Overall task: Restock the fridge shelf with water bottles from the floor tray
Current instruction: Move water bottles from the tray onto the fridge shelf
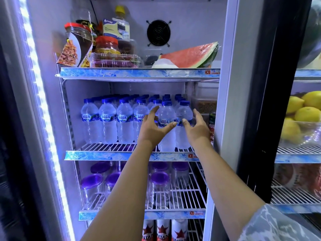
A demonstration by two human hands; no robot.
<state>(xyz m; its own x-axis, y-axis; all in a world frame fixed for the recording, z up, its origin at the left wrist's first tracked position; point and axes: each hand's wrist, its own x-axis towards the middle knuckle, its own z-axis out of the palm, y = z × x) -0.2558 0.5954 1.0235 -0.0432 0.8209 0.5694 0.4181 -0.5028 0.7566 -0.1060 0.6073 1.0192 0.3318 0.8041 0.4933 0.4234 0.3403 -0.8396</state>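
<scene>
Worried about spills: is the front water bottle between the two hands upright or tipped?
Upright. The bottle stands on the wire shelf, blue cap on top, label level.

Top shelf: a watermelon wedge (191, 56) at the right end, a clear clamshell box (115, 61) and red-lidded jars (106, 45) at the left end, and a black fan grille (158, 33) on the back wall. Lower shelf — purple-lidded jars (159, 184). Bottom edge — red-star cans (163, 230). Adjacent compartment, right edge: lemons (305, 108) in a bowl.
</scene>
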